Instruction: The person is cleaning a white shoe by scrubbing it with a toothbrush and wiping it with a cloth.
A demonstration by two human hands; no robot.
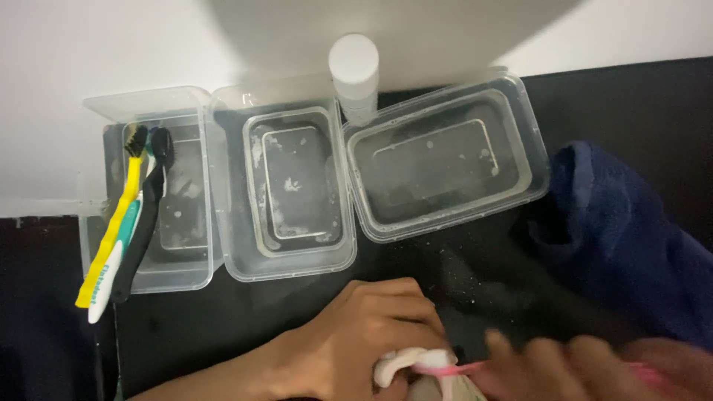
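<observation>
At the bottom edge of the view, the left hand (pixel 356 338) is curled shut around a small white wad of cloth or tissue (pixel 397 364), fingers folded over it, while the right hand (pixel 587 364) — badly blurred — appears closed on the handle of a pink toothbrush (pixel 445 367) whose head meets the wad just under the left hand's knuckles. Both hands sit low over the black desk (pixel 475 282), which is speckled with pale droplets or crumbs just ahead of them. The blur suggests quick motion, and I judge that to be the main risk: a fast stroke could flick wet residue onto the desk or onto the dark blue cloth (pixel 631 245) lying close on the right, or let the slim handle slip in the grip. Farther out, three clear plastic containers stand in a row against the white wall: the right container (pixel 445 167) and the middle container (pixel 290 186) look to hold shallow, flecked liquid, and a white-capped bottle (pixel 354 74) stands between them at the back. A careless sweep forward could knock these and spill them. On the left container (pixel 171 215) three toothbrushes (pixel 122 223) — yellow, white-and-teal, black — lie across the rim with handles overhanging, so a nudge could tip them off.
</observation>
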